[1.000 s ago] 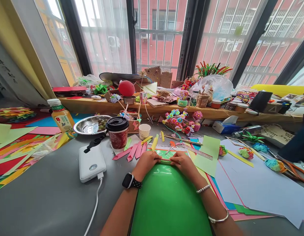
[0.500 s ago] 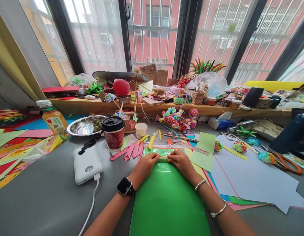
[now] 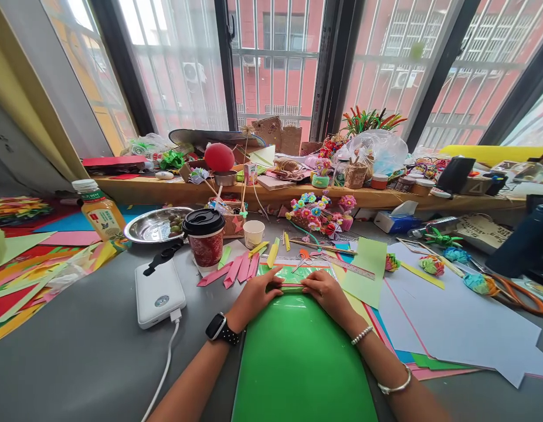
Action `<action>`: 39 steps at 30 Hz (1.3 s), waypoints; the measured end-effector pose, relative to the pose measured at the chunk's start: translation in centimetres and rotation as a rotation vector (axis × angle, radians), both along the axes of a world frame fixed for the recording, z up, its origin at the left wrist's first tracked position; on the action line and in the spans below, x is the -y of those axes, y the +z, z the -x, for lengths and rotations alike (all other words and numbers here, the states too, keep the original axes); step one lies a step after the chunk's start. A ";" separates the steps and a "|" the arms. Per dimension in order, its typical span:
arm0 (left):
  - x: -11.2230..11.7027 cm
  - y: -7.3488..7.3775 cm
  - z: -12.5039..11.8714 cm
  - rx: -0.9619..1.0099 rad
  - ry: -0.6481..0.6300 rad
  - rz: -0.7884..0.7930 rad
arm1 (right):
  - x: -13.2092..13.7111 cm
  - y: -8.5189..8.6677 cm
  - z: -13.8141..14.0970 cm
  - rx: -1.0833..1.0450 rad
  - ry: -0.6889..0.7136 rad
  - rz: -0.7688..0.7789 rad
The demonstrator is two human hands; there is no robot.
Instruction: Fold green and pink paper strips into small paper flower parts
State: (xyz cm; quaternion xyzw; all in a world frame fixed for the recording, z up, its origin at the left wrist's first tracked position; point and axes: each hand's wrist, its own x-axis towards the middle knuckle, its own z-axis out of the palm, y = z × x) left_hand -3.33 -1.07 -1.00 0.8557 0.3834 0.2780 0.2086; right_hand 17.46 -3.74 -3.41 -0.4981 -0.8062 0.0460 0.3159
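Observation:
A narrow folded paper strip (image 3: 291, 286), pink and green along its edge, lies crosswise on a glossy green folder (image 3: 304, 357). My left hand (image 3: 259, 292) is at the strip's left end, thumb and a finger on it, with the index finger raised. My right hand (image 3: 325, 291) pinches the right end with its fingers close together. Just beyond the strip, small scissors (image 3: 304, 255) with orange handles lie on the folder's far part. Several folded pink paper pieces (image 3: 237, 269) lie to the left of my hands.
A lidded red paper cup (image 3: 204, 240), a small paper cup (image 3: 254, 232) and a metal bowl (image 3: 137, 227) stand at the left. A white power bank (image 3: 159, 293) trails a cable. White paper sheets (image 3: 456, 310) and orange-handled scissors (image 3: 522, 296) lie at the right.
My left index finger has lifted off the strip, and the left wrist has turned slightly. My right hand stays at its end. The view has shifted a little.

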 end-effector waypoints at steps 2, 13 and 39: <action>0.2 0.0 0.1 0.000 -0.003 0.007 | 0.1 0.0 0.0 -0.008 -0.006 0.005; 0.8 0.0 0.7 -0.067 -0.083 -0.019 | 0.2 -0.1 0.0 -0.032 0.006 -0.026; 0.3 -0.6 -1.3 -0.174 0.010 -0.213 | 0.8 0.5 -1.0 0.004 0.007 0.014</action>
